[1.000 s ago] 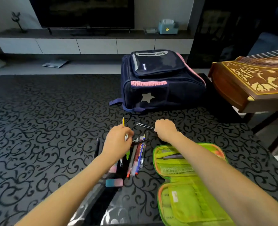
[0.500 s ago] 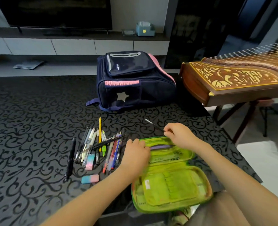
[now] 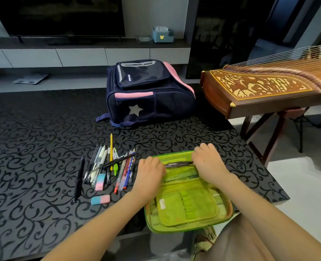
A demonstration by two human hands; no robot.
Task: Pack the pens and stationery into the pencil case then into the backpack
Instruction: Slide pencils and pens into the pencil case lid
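The green pencil case (image 3: 186, 206) lies open at the table's front edge, partly over it. A dark pen (image 3: 178, 163) lies across its upper mesh half. My right hand (image 3: 209, 163) covers that pen's right end with curled fingers reaching the case's top rim. My left hand (image 3: 150, 173) grips the left edge of the mesh pocket. To the left lies a loose row of pens and pencils (image 3: 110, 166), a black pen (image 3: 79, 180) and two pink-blue erasers (image 3: 100, 199). The navy and pink backpack (image 3: 148, 97) stands zipped behind them.
The black patterned table (image 3: 33, 147) ends just right of the case. A wooden stringed instrument (image 3: 259, 89) on a stand sits beyond the right edge. A TV unit with a tissue box (image 3: 162, 35) runs along the far wall.
The right hand carried a thin pen from beside the pile into the case's mesh half. The left hand left the pens and moved onto the case's left edge. The view shifted right.
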